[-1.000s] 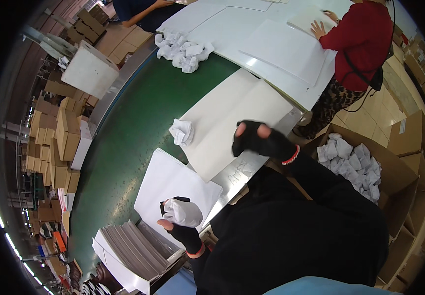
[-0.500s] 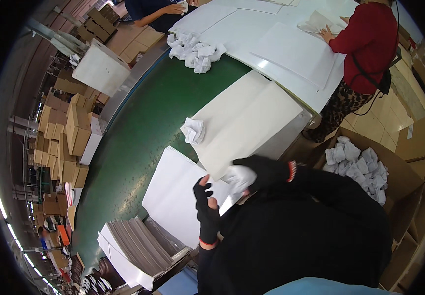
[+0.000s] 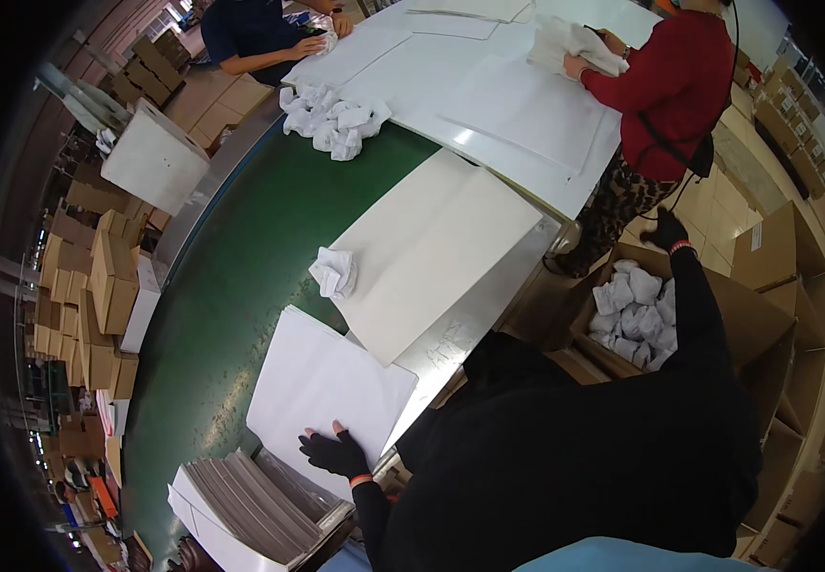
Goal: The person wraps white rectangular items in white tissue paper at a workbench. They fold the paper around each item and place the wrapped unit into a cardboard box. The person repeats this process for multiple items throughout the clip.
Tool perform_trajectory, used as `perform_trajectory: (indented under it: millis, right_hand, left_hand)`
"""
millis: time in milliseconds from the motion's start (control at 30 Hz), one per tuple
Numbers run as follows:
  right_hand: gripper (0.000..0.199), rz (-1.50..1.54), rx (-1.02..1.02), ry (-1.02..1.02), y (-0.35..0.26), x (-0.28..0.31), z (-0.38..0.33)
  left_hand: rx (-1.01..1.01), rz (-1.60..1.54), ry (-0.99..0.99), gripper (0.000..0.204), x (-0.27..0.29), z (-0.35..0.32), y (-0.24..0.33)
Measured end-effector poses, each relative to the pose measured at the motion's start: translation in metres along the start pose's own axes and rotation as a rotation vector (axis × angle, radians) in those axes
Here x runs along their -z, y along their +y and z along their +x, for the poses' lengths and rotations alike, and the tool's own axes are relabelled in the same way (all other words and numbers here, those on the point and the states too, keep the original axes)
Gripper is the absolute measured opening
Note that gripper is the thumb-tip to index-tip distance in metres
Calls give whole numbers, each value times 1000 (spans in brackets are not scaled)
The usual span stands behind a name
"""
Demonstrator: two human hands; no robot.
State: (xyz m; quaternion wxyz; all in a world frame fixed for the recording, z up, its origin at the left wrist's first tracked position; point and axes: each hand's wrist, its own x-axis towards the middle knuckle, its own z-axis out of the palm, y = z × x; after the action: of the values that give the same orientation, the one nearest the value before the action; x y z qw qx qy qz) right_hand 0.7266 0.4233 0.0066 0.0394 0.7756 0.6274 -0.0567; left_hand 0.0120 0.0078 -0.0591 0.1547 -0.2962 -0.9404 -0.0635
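The table (image 3: 212, 324) shows green between its far edge and near-edge paper (image 3: 322, 377) under the spread left hand (image 3: 336, 455), while the right hand (image 3: 665, 231), grip unclear, is near a box (image 3: 732, 310).

Lower left of centre, a gloved left hand (image 3: 336, 455) lies spread over white paper (image 3: 322, 381). At right, the right hand (image 3: 665, 232) is near a box (image 3: 742, 319) of white bundles (image 3: 627, 303). Upper right: a co-worker (image 3: 680, 91).
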Motion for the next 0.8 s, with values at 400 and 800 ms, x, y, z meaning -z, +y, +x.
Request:
perform_trajectory:
  millis: [400, 800]
  right_hand:
    - [90, 519, 327, 750, -154, 95, 60]
    - [80, 368, 311, 868, -145, 79, 75]
  left_hand:
    - [41, -63, -22, 70, 2, 1, 4]
    - [-3, -94, 41, 68, 4, 1, 2]
